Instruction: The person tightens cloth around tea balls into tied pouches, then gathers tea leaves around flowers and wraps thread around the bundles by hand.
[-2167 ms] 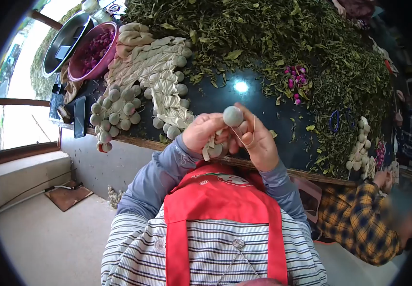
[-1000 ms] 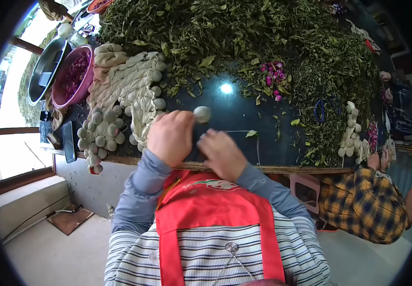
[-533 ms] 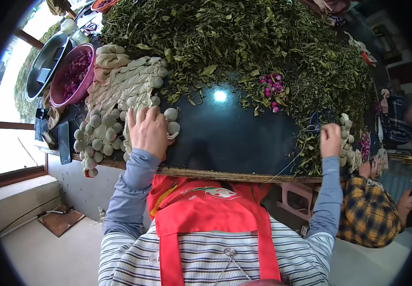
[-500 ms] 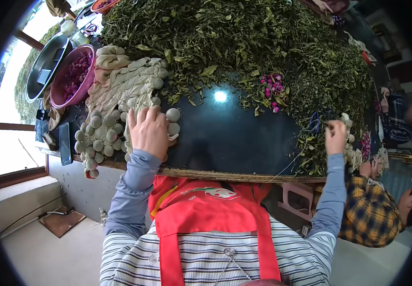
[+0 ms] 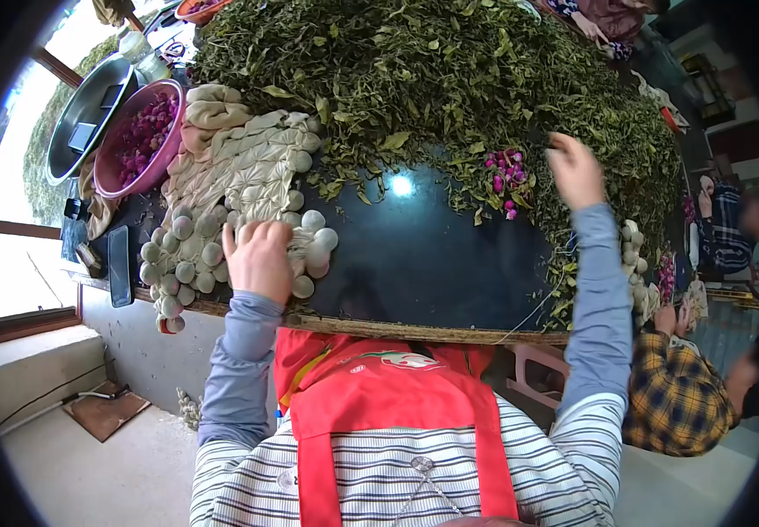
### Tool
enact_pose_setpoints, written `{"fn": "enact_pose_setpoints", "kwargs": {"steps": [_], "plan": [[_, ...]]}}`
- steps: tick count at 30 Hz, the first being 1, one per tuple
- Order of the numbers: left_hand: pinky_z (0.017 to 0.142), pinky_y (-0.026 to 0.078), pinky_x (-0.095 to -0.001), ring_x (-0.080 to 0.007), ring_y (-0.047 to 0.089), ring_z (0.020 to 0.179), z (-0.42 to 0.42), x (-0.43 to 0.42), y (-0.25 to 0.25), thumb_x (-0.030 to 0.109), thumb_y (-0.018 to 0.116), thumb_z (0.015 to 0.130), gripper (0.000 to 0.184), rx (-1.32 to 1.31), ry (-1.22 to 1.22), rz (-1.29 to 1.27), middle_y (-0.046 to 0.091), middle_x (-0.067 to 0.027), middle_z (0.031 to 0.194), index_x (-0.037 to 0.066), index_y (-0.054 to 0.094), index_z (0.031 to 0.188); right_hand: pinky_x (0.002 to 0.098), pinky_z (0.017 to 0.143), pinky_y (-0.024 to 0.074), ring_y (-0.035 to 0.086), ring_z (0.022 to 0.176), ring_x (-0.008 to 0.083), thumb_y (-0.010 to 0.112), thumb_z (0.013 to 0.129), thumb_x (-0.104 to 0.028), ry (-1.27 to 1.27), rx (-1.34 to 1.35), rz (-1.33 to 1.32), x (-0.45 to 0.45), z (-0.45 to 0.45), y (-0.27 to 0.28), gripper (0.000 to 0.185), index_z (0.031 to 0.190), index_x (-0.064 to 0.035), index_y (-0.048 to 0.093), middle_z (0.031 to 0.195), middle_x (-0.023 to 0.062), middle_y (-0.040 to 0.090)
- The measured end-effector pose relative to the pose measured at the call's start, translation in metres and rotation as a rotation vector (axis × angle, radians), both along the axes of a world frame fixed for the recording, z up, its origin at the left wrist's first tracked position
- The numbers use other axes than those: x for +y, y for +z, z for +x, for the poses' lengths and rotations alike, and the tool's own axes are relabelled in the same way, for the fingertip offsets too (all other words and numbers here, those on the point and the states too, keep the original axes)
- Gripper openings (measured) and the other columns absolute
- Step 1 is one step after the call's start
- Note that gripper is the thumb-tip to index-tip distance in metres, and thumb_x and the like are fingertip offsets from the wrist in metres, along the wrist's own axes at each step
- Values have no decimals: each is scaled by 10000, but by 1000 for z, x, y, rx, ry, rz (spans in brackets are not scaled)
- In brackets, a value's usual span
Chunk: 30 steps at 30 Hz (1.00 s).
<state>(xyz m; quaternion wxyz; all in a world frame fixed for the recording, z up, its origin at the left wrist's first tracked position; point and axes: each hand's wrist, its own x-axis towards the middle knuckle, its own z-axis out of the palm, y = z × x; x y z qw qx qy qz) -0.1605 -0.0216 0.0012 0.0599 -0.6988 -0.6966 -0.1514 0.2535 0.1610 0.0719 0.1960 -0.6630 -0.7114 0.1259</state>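
Note:
My left hand (image 5: pixel 259 259) lies over the edge of a pale cloth (image 5: pixel 261 171) gathered into many round, tied balls. Its fingers curl down around the cloth, and several grey-green balls (image 5: pixel 318 241) bulge out just right of it. What the fingertips press on is partly hidden. My right hand (image 5: pixel 578 173) hovers over the heap of green leaves (image 5: pixel 450 79), with thumb and forefinger a little apart and nothing visible between them. Left of it sits a small cluster of pink flower buds (image 5: pixel 507 180). Blue thread (image 5: pixel 570 243) rests among leaves below the right forearm.
A pink basin of buds (image 5: pixel 171 140) and a metal basin (image 5: pixel 61 162) stand at the far left, near a phone (image 5: pixel 119 266). More tied balls (image 5: pixel 632 255) lie at the right. A person in a checked shirt (image 5: pixel 683 395) sits at right; another person's hand (image 5: pixel 589 28) shows at the top.
My right hand has moved up and left from beside the right-hand balls to over the leaves, its fingers parting. My left hand has shifted slightly down and left, and more balls show beside it.

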Motion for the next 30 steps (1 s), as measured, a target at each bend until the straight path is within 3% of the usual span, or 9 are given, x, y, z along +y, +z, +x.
{"fn": "enact_pose_setpoints", "kwargs": {"steps": [2, 4, 7, 9, 12, 14, 19, 24, 30], "plan": [[1107, 265, -549, -250, 563, 1065, -2, -2, 3, 137, 591, 778, 156, 1, 57, -45, 634, -16, 1070, 144, 613, 933, 338, 848, 527, 626, 906, 235, 646, 871, -182, 231, 166, -2, 5, -75, -26, 532, 1346, 2, 493, 1177, 187, 579], [1106, 275, -539, -244, 559, 1090, 23, -10, 7, 130, 610, 759, 235, -188, -100, 208, 613, -43, 1151, 128, 622, 993, 373, 968, 496, 530, 1173, 367, 731, 811, -227, 330, 244, 79, 14, -143, -55, 723, 1422, -38, 394, 1433, 272, 329], [1099, 294, -531, -243, 547, 1134, 52, -27, -7, 149, 650, 739, 254, -185, -309, 105, 579, -70, 1234, 105, 646, 990, 386, 969, 498, 531, 1173, 373, 724, 814, -213, 390, 320, 360, 43, -202, -90, 649, 1388, -79, 454, 1435, 247, 335], [1090, 309, -503, -263, 539, 1153, 51, -32, -17, 202, 711, 729, 265, -48, -189, 29, 534, -81, 1325, 127, 681, 982, 378, 889, 530, 588, 1082, 348, 730, 808, -222, 362, -97, 340, 68, -215, -97, 499, 1264, -83, 583, 1367, 207, 457], [1081, 323, -501, -279, 517, 1190, 24, -20, -16, 283, 750, 706, 310, -1, -63, 105, 497, -88, 1370, 176, 709, 995, 329, 821, 537, 644, 961, 262, 731, 823, -220, 275, 34, 114, 91, -195, -77, 357, 1143, -79, 663, 1102, 133, 646], [1072, 327, -529, -294, 481, 1227, 17, -14, -17, 301, 781, 672, 331, -108, 40, 130, 506, -90, 1349, 200, 703, 977, 317, 698, 536, 655, 766, 210, 687, 868, -248, 115, 499, 236, 62, -176, -43, 246, 989, -34, 699, 866, 95, 699], [1054, 345, -492, -346, 444, 1255, 11, -2, -26, 380, 799, 659, 529, -128, 132, -24, 408, -144, 1454, 208, 658, 1139, 285, 674, 511, 628, 729, 191, 645, 907, -213, -62, 666, 29, 3, -116, -61, 226, 991, -7, 679, 862, 83, 705], [1070, 314, -507, -388, 358, 1335, 9, 9, -32, 409, 769, 706, 706, -207, 163, 15, 308, -195, 1515, 76, 553, 1290, 291, 721, 505, 623, 765, 213, 616, 851, -77, 343, 483, 62, -71, -110, -121, 138, 963, -12, 664, 971, 72, 674], [1084, 289, -533, -396, 337, 1349, 16, 1, -19, 359, 749, 741, 615, -59, 84, 141, 314, -200, 1508, 49, 564, 1238, 330, 797, 477, 605, 886, 231, 623, 825, -79, 354, 539, -67, -138, -77, -109, 174, 992, -44, 656, 1043, 56, 640]]}}
